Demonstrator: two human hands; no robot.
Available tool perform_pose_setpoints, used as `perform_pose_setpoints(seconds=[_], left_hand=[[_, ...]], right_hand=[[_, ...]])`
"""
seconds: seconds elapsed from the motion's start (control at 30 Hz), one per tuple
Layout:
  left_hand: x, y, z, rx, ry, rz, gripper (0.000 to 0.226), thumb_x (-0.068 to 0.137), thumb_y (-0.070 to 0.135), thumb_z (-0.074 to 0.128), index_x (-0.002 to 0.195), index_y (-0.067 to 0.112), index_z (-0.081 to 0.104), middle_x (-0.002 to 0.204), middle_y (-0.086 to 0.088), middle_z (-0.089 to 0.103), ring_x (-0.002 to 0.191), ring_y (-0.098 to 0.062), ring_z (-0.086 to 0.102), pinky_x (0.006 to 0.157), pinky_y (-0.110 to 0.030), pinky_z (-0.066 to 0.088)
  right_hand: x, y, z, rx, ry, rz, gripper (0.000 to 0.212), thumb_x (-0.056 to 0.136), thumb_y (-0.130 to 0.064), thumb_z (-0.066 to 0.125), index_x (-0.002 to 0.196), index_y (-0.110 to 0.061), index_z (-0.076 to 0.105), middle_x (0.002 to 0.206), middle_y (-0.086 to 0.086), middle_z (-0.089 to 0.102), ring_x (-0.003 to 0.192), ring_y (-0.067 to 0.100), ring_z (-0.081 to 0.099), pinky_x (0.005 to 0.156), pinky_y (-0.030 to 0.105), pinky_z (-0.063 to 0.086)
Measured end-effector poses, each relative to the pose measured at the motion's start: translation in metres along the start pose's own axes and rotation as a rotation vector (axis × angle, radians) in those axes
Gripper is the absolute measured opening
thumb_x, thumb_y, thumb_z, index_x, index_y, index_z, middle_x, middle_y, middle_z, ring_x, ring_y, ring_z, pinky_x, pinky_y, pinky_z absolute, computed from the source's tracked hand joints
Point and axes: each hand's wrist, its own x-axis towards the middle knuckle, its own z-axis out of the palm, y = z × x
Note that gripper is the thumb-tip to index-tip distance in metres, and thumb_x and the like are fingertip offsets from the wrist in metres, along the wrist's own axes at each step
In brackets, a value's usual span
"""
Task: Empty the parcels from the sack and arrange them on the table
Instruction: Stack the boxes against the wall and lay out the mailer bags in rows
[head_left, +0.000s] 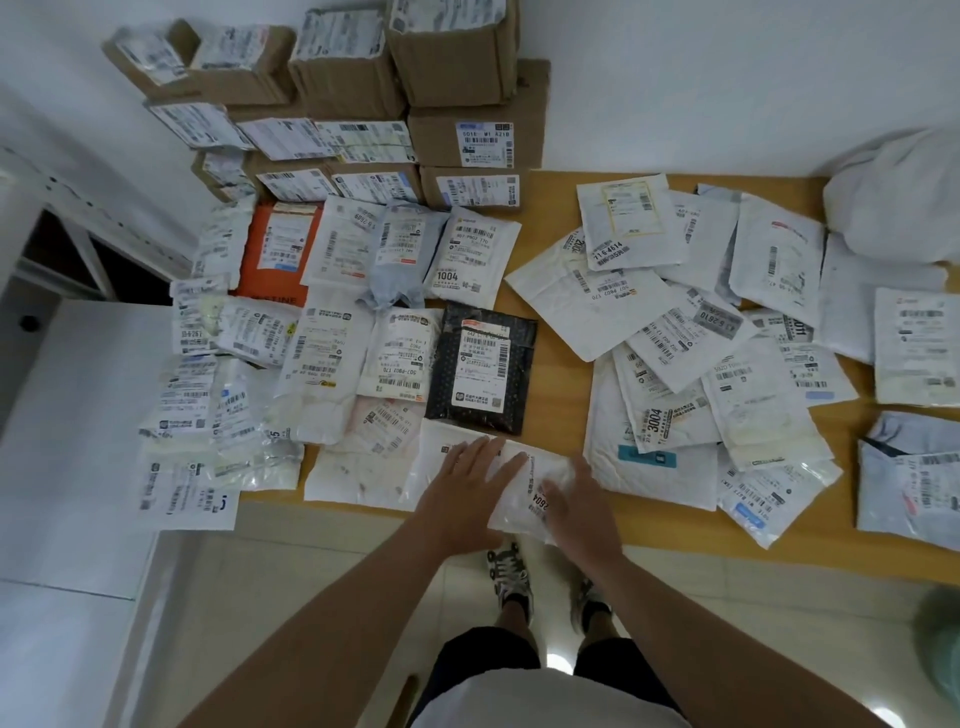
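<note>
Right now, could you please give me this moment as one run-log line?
left hand: flat on clear plastic parcel | right hand: pressing same | place: wooden table front edge

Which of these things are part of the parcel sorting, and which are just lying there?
Part of the job:
- white parcel under the left hand and right hand
- black parcel
- cardboard boxes
- white sack
- table

Just there:
- white shelf frame
- shoes on the floor

Parcel sorting room, labelled mailers covering a wooden table, stacked cardboard boxes against a bare white wall, tiled floor
</note>
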Motion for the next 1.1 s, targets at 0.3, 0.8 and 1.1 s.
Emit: perform_pose_setpoints(seconds=[0.3,0.8,1.1], left_hand=[[0.005,0.002,0.003,0.089,0.077,-0.021,0.104,0.074,0.054,0.07,0.154,0.017,0.016,0.145,-0.011,0.036,0.131,-0.032,0.036,0.109,-0.048,0.025],[0.004,0.018,0.016,-0.062,0.336,0.005,0.079,0.076,0.059,0.052,0.141,0.015,0.041,0.14,-0.016,0.047,0.134,-0.035,0.04,0.111,-0.052,0.034],[0.049,0.052,-0.006,-0.072,0.287,-0.185,0.05,0.077,0.039,0.054,0.12,0.012,0.061,0.124,-0.013,0.058,0.117,-0.032,0.055,0.096,-0.045,0.048]], right_hand=[[-0.01,-0.005,-0.007,-0.079,0.032,-0.029,0.058,0.101,-0.034,0.046,0.151,-0.013,0.026,0.14,0.015,0.035,0.119,0.032,0.05,0.087,0.036,0.047],[0.008,0.015,-0.032,-0.464,0.378,-0.009,0.061,0.087,-0.05,0.039,0.133,-0.011,0.048,0.139,0.02,0.047,0.124,0.041,0.046,0.093,0.053,0.043],[0.02,0.042,-0.05,-0.812,0.08,-0.224,0.076,0.062,-0.04,0.059,0.133,-0.013,0.051,0.129,0.016,0.057,0.113,0.043,0.055,0.083,0.051,0.048]])
